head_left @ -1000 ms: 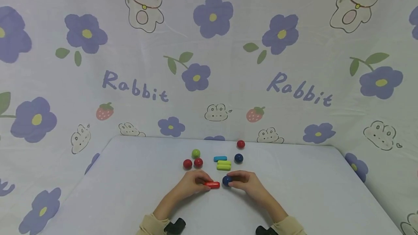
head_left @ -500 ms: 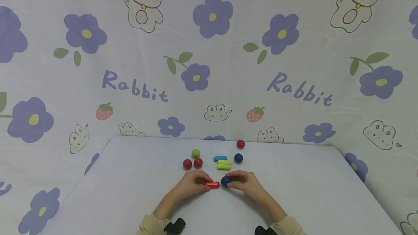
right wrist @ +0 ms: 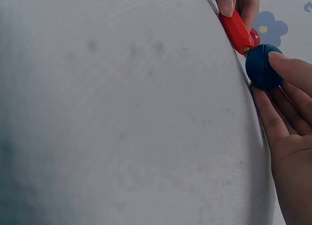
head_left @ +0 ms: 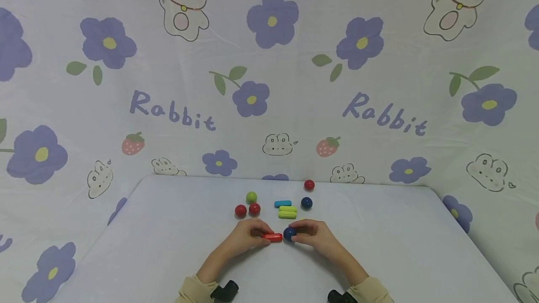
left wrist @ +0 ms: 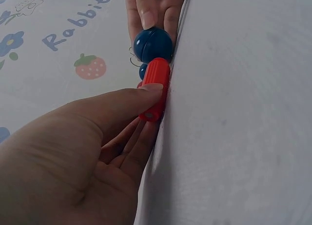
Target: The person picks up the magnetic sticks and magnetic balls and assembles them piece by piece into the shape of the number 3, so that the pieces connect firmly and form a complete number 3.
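Observation:
In the head view my left hand [head_left: 246,236] pinches a short red ridged rod [head_left: 273,237] between thumb and fingers. My right hand [head_left: 316,237] pinches a dark blue ball [head_left: 289,234] just right of the rod's end. Seen from the left wrist, the red rod [left wrist: 157,83] points at the blue ball [left wrist: 153,44], its far end right at the ball's surface. The right wrist view shows a small round spot on the rod's end [right wrist: 246,49], facing the ball [right wrist: 263,68]. Both hands are low over the white table.
Behind the hands lie two yellow-green rods [head_left: 287,212] side by side and a blue rod [head_left: 282,204]. To their right are another dark blue ball [head_left: 306,203] and a red ball [head_left: 309,185]. Two red balls [head_left: 254,209] and a green ball [head_left: 251,197] sit to the left.
My right hand has brought the blue ball slightly left, narrowing the gap to the red rod. The left hand has stayed almost still with the rod.

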The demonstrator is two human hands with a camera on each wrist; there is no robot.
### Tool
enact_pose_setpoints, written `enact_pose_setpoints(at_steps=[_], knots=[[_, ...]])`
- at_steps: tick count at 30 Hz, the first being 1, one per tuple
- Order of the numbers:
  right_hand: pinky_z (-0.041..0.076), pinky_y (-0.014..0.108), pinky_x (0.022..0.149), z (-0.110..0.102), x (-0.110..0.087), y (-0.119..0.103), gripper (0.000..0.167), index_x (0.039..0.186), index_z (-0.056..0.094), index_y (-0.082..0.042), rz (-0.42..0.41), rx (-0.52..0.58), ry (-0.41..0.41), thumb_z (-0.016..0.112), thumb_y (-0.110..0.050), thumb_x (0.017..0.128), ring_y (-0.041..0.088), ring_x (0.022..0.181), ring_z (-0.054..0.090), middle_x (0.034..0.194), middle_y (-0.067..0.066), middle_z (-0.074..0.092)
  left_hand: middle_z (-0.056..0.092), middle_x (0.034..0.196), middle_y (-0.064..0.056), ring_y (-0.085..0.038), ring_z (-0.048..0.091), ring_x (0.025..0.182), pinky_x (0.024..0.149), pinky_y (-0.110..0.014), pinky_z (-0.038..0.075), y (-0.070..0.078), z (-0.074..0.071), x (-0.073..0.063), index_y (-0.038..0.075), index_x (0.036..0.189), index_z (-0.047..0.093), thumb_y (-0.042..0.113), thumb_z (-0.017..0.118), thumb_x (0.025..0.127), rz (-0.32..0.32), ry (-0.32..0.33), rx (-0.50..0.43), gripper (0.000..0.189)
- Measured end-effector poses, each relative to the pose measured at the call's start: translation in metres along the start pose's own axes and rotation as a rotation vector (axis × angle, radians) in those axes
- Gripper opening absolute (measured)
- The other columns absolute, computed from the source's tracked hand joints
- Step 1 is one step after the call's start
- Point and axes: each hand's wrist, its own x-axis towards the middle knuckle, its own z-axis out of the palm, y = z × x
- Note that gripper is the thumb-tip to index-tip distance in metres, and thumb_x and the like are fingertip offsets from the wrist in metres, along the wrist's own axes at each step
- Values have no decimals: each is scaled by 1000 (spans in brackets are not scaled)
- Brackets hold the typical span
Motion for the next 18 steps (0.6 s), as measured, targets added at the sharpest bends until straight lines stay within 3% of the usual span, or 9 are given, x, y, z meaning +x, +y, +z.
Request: enact_pose_setpoints(at_steps=[6,18], knots=[[52,23,95,1,1,1,43,125,63,-2,-21,-10,-4,73,-19,87,29,118,62,127,18,64,72,103,-1,-10,65,94,86,-21,53,1,1,-1,16,102,74,12,78,81,8,7,0,22],[52,22,95,3,3,5,43,124,63,-2,-33,-10,-13,74,-20,86,23,115,65,126,18,64,71,101,1,-7,64,91,85,-16,51,2,0,-2,17,103,75,14,78,82,20,1,-14,22]])
